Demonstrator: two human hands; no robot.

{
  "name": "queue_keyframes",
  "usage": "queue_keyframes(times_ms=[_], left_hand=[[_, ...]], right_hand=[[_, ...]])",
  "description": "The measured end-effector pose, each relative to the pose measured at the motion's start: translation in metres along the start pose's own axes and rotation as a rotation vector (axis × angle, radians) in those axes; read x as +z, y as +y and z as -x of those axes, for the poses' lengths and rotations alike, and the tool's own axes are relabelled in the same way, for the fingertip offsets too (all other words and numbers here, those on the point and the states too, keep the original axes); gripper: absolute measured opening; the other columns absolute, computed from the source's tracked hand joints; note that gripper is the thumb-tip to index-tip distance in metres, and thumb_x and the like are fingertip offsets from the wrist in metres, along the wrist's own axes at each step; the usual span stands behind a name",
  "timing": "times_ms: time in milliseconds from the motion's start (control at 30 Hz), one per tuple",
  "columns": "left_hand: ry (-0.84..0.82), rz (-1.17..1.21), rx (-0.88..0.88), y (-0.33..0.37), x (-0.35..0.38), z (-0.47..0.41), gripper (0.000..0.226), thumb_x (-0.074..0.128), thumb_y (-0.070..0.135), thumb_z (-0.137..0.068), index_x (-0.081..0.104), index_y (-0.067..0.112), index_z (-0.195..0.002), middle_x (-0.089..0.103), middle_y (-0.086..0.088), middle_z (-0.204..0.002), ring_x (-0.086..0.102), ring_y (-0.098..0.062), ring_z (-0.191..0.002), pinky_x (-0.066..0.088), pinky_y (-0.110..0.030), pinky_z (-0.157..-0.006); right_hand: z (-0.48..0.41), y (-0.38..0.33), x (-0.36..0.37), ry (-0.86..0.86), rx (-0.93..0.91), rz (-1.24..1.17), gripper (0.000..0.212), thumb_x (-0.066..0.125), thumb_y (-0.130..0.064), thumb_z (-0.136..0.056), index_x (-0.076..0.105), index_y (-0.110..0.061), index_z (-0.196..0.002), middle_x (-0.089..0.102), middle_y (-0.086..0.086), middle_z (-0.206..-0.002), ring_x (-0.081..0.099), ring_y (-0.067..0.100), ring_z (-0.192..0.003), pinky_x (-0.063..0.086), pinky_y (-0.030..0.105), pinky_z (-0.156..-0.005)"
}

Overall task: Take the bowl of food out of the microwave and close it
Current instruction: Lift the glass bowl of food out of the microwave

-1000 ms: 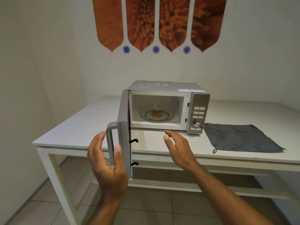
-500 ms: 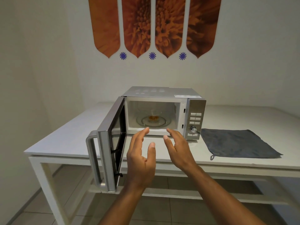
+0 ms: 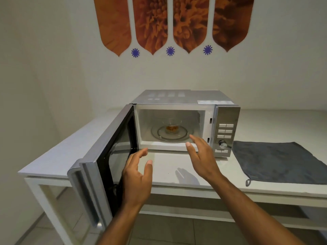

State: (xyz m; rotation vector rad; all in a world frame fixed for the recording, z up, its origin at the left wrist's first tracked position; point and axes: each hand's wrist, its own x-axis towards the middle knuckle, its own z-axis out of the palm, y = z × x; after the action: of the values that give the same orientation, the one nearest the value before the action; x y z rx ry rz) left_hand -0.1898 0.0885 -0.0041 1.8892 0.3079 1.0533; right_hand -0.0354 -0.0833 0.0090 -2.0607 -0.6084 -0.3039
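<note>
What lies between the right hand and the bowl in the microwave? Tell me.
In the head view, only the microwave's front sill and bare glass turntable separate the open right hand from the bowl; nothing blocks the way.

White walls (image 3: 53, 59) meet in a corner at ten o'clock. Four orange flower panels (image 3: 169, 23) hang at twelve, above three blue star marks (image 3: 170, 51). A white table (image 3: 53, 165) stands on a grey tiled floor (image 3: 168, 232) at six.

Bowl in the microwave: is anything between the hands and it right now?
Nothing visible. The door is swung wide to the left, the cavity opening is clear, and the bowl sits alone on the turntable. Left hand and right hand are open, just outside the opening.
</note>
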Motion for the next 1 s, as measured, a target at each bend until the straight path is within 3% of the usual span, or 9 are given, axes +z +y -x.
queue_keyframes(times_ms=[67, 133, 200, 300, 433, 533, 633, 833, 1000], left_hand=[[0.04, -0.037, -0.018, -0.004, -0.008, -0.003, 0.037, 0.065, 0.013, -0.101, 0.066, 0.027, -0.135, 0.067, 0.006, -0.133, 0.061, 0.0, -0.124, 0.045, -0.002, -0.095], [0.07, -0.058, -0.04, -0.009, -0.015, -0.006, 0.038, 0.065, 0.016, -0.101, 0.065, 0.026, -0.138, 0.065, 0.008, -0.135, 0.056, 0.01, -0.125, 0.043, 0.0, -0.095], [0.09, -0.071, -0.051, -0.012, -0.021, -0.008, 0.039, 0.064, 0.018, -0.102, 0.063, 0.029, -0.139, 0.063, 0.011, -0.136, 0.054, 0.01, -0.127, 0.049, -0.017, -0.105], [0.1, -0.094, -0.071, -0.013, -0.025, -0.011, 0.041, 0.065, 0.016, -0.101, 0.063, 0.024, -0.141, 0.06, 0.01, -0.136, 0.06, -0.012, -0.127, 0.055, -0.046, -0.106], [0.107, -0.131, -0.09, -0.018, -0.028, -0.016, 0.043, 0.065, 0.02, -0.1, 0.062, 0.025, -0.143, 0.059, 0.011, -0.137, 0.064, -0.031, -0.119, 0.056, -0.06, -0.1], [0.122, -0.143, -0.103, -0.023, -0.024, -0.018, 0.043, 0.065, 0.022, -0.1, 0.061, 0.028, -0.142, 0.056, 0.017, -0.137, 0.06, -0.018, -0.126, 0.055, -0.056, -0.104], [0.135, -0.133, -0.103, -0.03, -0.013, -0.023, 0.044, 0.065, 0.021, -0.099, 0.061, 0.029, -0.142, 0.056, 0.02, -0.135, 0.057, -0.01, -0.129, 0.053, -0.052, -0.109], [0.09, -0.07, -0.12, -0.039, 0.04, -0.056, 0.042, 0.065, 0.022, -0.099, 0.061, 0.032, -0.139, 0.059, 0.012, -0.14, 0.056, -0.012, -0.131, 0.047, -0.034, -0.107], [0.053, 0.029, -0.183, -0.044, 0.095, -0.104, 0.041, 0.064, 0.024, -0.1, 0.062, 0.029, -0.141, 0.062, 0.009, -0.143, 0.057, -0.01, -0.131, 0.048, -0.034, -0.111]], right_hand=[[-0.007, 0.003, 0.006, -0.005, 0.001, -0.015, 0.053, 0.04, -0.051, -0.104, 0.049, -0.026, -0.15, 0.048, 0.001, -0.158, 0.044, 0.021, -0.145, 0.04, 0.046, -0.118], [-0.013, 0.006, 0.013, -0.005, 0.005, -0.027, 0.053, 0.041, -0.051, -0.104, 0.049, -0.025, -0.15, 0.048, 0.001, -0.159, 0.044, 0.022, -0.146, 0.04, 0.049, -0.118], [-0.02, 0.009, 0.021, -0.005, 0.004, -0.021, 0.052, 0.042, -0.049, -0.104, 0.049, -0.025, -0.15, 0.048, 0.002, -0.158, 0.044, 0.022, -0.145, 0.039, 0.047, -0.118], [-0.028, 0.013, 0.031, -0.016, 0.005, -0.017, 0.052, 0.042, -0.049, -0.104, 0.05, -0.025, -0.15, 0.048, 0.002, -0.159, 0.044, 0.023, -0.146, 0.037, 0.044, -0.116], [-0.04, 0.019, 0.042, -0.029, -0.002, -0.026, 0.054, 0.041, -0.052, -0.104, 0.049, -0.025, -0.15, 0.047, 0.001, -0.159, 0.043, 0.022, -0.147, 0.037, 0.043, -0.116], [-0.049, 0.026, 0.047, -0.034, -0.009, -0.009, 0.054, 0.04, -0.053, -0.104, 0.048, -0.026, -0.151, 0.047, 0.002, -0.159, 0.043, 0.022, -0.146, 0.035, 0.039, -0.114], [-0.059, 0.031, 0.049, -0.042, -0.013, -0.003, 0.055, 0.039, -0.054, -0.104, 0.048, -0.026, -0.151, 0.047, 0.002, -0.159, 0.043, 0.023, -0.146, 0.038, 0.045, -0.116], [-0.087, 0.044, 0.049, -0.045, -0.031, -0.001, 0.054, 0.041, -0.048, -0.106, 0.046, -0.021, -0.152, 0.047, 0.005, -0.159, 0.044, 0.023, -0.145, 0.038, 0.043, -0.116], [-0.12, 0.056, 0.048, -0.047, -0.01, -0.021, 0.058, 0.04, -0.046, -0.106, 0.042, -0.015, -0.155, 0.043, 0.007, -0.161, 0.04, 0.024, -0.148, 0.035, 0.041, -0.119]])
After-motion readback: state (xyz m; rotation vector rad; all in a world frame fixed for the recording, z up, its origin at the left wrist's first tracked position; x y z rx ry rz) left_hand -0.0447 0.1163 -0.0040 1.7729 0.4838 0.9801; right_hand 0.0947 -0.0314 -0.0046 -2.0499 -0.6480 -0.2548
